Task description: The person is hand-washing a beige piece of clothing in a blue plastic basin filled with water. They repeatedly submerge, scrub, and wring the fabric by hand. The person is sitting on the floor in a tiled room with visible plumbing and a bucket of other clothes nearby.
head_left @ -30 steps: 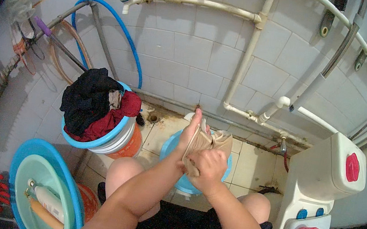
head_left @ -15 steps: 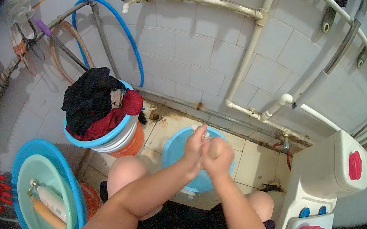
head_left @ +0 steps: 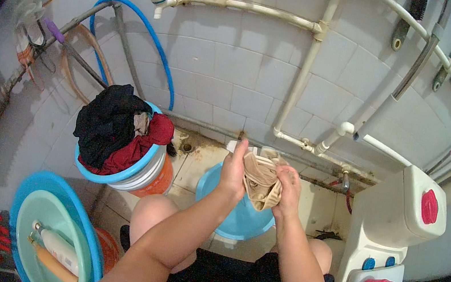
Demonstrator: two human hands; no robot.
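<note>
Beige cloth (head_left: pixel 262 178) is up over the far right part of the blue basin (head_left: pixel 242 224), held in the air between two bare hands. Left hand (head_left: pixel 233 172) has its left side, thumb sticking up; right hand (head_left: pixel 287 193) has the other edge, fingertips curled over the top. Neither is wide or empty, both are gripping fabric.

So what's new: half a second ago the hands were pressed together above the basin with the cloth scrunched mostly out of sight. Now they've come apart and it's loosely opened, folds and all, so to me it reads as a break in the squeezing or rubbing, with the fabric easier to get at.

Other stuff: left of the basin, a blue-rimmed bucket (head_left: pixel 129 176) piled with black fabric (head_left: pixel 104 118) and dark red fabric (head_left: pixel 133 150). Right of the basin, a white jug (head_left: pixel 378 203) with a red cap.

Hard to make out: the basin's far side is covered by hands and cloth, and I can't tell if there's water in it. Left fingers are mostly behind the fabric. There's a small white bit (head_left: pixel 231 146) by the left thumb, no clue what. Can't tell what garment the cloth is, or whether it's wet.
</note>
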